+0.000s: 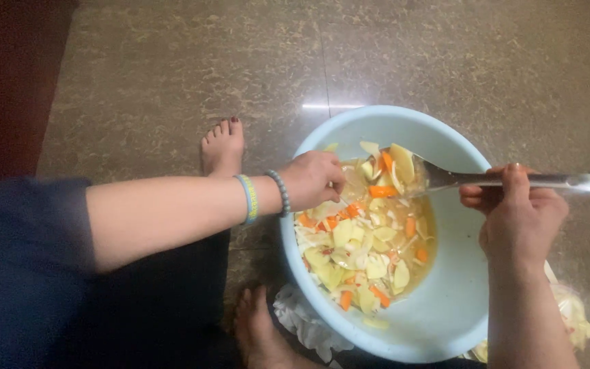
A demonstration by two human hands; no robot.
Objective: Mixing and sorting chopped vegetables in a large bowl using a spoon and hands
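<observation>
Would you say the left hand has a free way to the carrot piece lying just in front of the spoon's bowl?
Probably yes. The left hand is already inside the bowl, and the carrot piece lies uncovered on top close by. Only the spoon, held by the right hand, crowds its far side.

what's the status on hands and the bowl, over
Left hand pinched in the vegetable mix. Right hand shut on metal spoon, tip loaded. Light blue bowl on floor. Nothing blocking.
</observation>
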